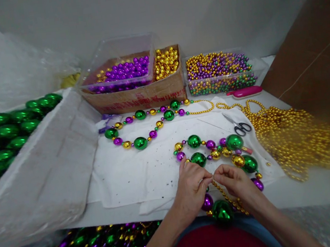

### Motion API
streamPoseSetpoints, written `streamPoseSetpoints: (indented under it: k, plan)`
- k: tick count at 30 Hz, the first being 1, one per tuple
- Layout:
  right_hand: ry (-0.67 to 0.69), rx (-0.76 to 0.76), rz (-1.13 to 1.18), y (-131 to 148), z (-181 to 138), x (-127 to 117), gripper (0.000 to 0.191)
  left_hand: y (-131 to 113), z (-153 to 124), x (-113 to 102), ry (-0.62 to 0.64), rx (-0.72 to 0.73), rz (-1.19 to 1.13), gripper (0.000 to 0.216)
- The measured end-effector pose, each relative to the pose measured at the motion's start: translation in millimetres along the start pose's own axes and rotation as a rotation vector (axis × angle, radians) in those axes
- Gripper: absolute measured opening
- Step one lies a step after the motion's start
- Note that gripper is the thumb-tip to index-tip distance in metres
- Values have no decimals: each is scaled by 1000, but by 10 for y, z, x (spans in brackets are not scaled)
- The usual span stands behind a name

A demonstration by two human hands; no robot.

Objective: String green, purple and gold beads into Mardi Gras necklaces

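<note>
My left hand [192,186] and my right hand [235,181] meet at the front edge of the white cloth [147,170], fingertips pinched together on a thin gold bead strand [228,198] of a necklace of green, purple and gold balls [217,149]. That necklace curls just beyond my hands and hangs over the table edge, where a large green ball [222,211] and a purple ball [207,202] dangle. A second necklace of the same colours [147,126] lies stretched out farther back on the cloth.
Scissors [238,126] and a heap of gold bead strands [294,135] lie right. Behind stand a cardboard box of purple and gold balls [140,96], a clear tub of small mixed beads [219,72] and a pink tool [244,92]. Green balls [5,136] fill a box left.
</note>
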State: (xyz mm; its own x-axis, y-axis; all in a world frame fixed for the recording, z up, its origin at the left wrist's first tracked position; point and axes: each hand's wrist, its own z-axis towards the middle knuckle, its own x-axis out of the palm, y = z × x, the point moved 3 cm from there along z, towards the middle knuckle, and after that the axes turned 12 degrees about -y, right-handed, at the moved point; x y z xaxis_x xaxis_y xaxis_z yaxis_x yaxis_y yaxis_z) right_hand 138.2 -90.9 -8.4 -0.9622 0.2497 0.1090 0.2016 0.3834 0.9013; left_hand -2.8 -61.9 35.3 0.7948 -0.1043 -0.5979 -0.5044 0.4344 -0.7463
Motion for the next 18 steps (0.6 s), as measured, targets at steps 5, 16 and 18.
streamPoseSetpoints:
  k: [5, 16, 18]
  plan:
    - [45, -205, -180, 13, 26, 19, 22, 106, 0, -46, 153, -256, -208, 14]
    - [-54, -420, -438, 271, -176, 44, 17, 226, -46, -46, 236, -705, -927, 18]
    - [-93, -447, -457, 283, -249, 55, 19, 227, -46, -44, 220, -713, -920, 18]
